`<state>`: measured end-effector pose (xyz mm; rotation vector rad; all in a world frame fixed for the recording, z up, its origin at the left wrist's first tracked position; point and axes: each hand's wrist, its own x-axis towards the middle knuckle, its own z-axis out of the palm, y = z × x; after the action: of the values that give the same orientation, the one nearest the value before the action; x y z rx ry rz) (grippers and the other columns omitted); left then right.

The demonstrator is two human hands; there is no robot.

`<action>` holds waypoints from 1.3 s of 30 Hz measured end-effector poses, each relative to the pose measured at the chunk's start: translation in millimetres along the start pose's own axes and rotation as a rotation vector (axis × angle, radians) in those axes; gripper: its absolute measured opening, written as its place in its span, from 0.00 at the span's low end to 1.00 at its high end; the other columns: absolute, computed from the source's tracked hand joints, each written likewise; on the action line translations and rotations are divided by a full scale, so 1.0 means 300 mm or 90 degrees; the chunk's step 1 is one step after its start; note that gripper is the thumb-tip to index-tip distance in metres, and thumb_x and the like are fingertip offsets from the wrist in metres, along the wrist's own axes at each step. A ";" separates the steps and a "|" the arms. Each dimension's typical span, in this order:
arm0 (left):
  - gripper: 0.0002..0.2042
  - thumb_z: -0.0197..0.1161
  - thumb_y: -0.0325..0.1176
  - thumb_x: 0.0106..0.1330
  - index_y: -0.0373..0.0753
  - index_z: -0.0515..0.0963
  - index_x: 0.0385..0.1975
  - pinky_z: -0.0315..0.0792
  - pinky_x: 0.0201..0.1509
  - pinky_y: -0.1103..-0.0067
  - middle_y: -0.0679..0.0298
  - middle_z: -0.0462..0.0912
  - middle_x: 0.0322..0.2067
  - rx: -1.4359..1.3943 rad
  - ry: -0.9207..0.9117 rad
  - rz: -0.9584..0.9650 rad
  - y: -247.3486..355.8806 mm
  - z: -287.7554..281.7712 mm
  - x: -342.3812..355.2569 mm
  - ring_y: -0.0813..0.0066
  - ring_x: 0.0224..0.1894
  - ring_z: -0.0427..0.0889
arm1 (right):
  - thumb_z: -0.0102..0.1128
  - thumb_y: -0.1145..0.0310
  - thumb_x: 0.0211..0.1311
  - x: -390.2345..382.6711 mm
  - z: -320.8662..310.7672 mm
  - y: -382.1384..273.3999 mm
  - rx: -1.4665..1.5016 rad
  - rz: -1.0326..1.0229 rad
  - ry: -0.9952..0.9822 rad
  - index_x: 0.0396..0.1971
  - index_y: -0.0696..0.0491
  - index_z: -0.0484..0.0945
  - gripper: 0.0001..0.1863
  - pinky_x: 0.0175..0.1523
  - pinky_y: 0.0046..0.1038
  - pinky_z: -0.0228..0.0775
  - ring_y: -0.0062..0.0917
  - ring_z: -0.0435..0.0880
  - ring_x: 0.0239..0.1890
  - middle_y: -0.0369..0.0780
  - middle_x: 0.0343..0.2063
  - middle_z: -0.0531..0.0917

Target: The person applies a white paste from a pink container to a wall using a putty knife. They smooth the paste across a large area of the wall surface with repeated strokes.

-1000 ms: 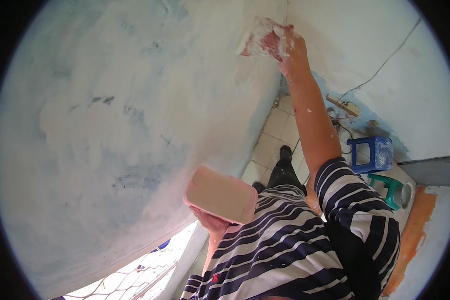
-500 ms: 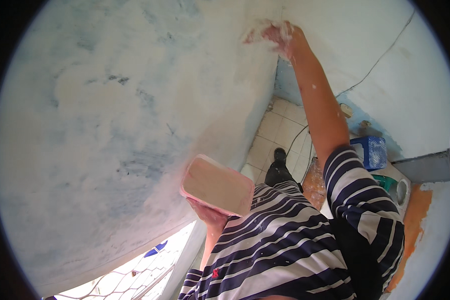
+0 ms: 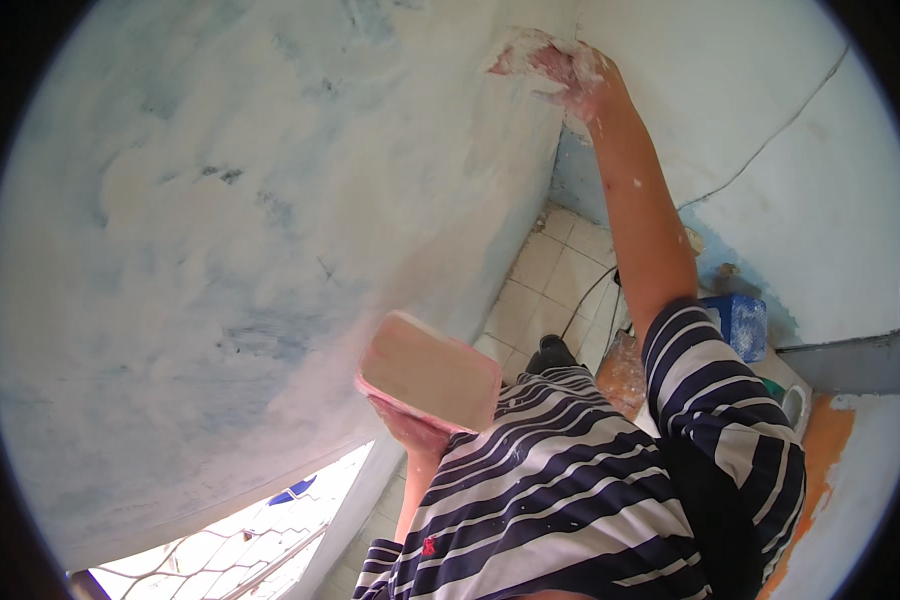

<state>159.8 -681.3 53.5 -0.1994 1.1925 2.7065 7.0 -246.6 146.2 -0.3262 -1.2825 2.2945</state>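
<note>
We see a matt, chalky, patchy plaster wall point(image 3: 220, 200), a smooth pink plastic tub point(image 3: 430, 372) of dull putty, a right hand point(image 3: 565, 68) caked in white paste, glossy floor tiles point(image 3: 540, 280), striped cloth shirt point(image 3: 590, 490).

Plaster-caked right hand point(image 3: 560, 68) against wall point(image 3: 220, 200)

Right arm stretched up and fully extended, right hand point(image 3: 560, 70) smeared white, fingers pressed flat. Left arm bent close to chest, left hand point(image 3: 410, 428) cupped palm-up, gripping from beneath.
</note>
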 end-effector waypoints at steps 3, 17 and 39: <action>0.29 0.41 0.60 0.71 0.46 0.61 0.62 0.70 0.59 0.68 0.64 0.69 0.57 0.019 -0.004 0.081 -0.009 0.049 0.010 0.65 0.57 0.72 | 0.38 0.58 0.74 -0.080 -0.048 0.176 -0.045 -0.032 0.089 0.49 0.62 0.71 0.21 0.49 0.37 0.77 0.35 0.83 0.41 0.47 0.41 0.81; 0.30 0.40 0.60 0.72 0.45 0.58 0.64 0.66 0.62 0.68 0.64 0.66 0.59 0.082 0.081 0.125 -0.206 0.289 -0.077 0.68 0.60 0.68 | 0.44 0.55 0.71 -0.084 -0.056 -0.003 -0.151 0.064 0.112 0.45 0.62 0.75 0.22 0.42 0.32 0.75 0.33 0.83 0.34 0.47 0.31 0.82; 0.32 0.38 0.61 0.72 0.44 0.57 0.66 0.66 0.63 0.68 0.62 0.65 0.61 0.034 0.233 0.166 -0.498 0.490 -0.178 0.66 0.61 0.67 | 0.56 0.73 0.58 0.043 -0.188 0.120 -0.531 -0.477 0.142 0.43 0.59 0.78 0.13 0.43 0.33 0.73 0.33 0.81 0.35 0.42 0.33 0.82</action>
<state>236.5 -479.1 55.1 -0.5924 1.4774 2.9426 9.6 -214.4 86.2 -0.2870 -1.7932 1.0177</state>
